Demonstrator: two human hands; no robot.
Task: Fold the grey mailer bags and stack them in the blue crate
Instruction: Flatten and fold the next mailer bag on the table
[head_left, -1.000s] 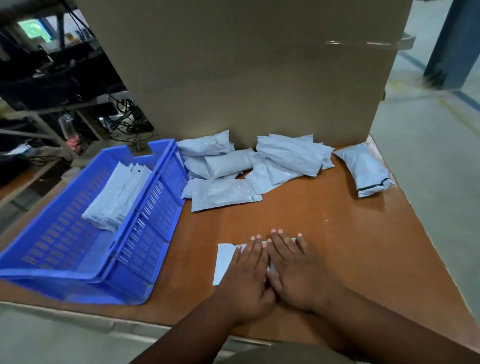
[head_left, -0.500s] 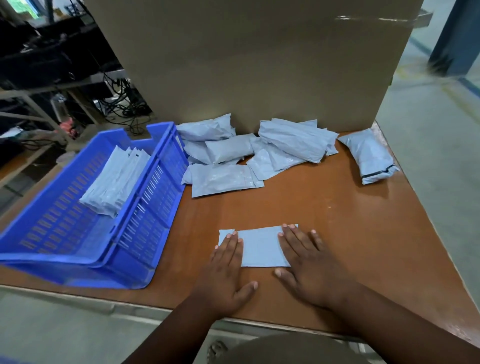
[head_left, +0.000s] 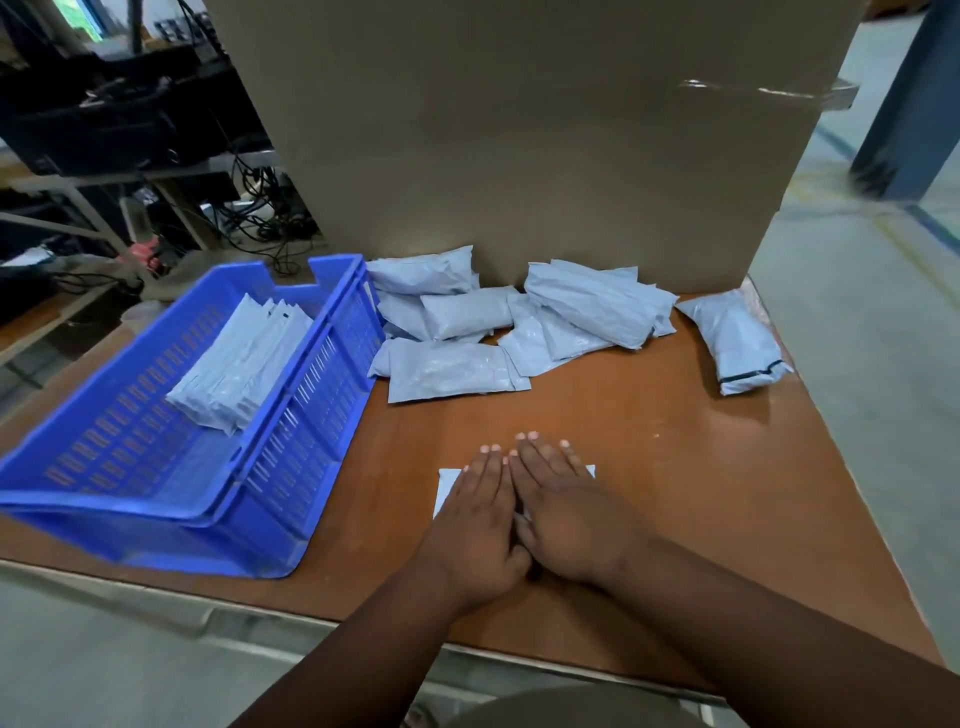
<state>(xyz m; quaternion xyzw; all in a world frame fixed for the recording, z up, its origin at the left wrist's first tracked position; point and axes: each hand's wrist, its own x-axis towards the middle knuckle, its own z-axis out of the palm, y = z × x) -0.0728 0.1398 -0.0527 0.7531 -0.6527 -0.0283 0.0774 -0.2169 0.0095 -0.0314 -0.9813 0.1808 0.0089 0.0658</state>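
A flat grey plastic mailer bag is pressed onto the brown counter at lower centre by the flat, straight-fingered left hand and right hand; the blue slotted plastic crate sits at left.

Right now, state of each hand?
Left hand: open, fingers straight, pressing flat on the grey mailer bag.
Right hand: open, fingers straight, pressing flat on the same bag.

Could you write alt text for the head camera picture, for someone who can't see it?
Two hands, left hand and right hand, press flat side by side on a grey mailer bag on a brown table. A blue crate holding folded bags sits left; unfolded bags lie before a cardboard box.
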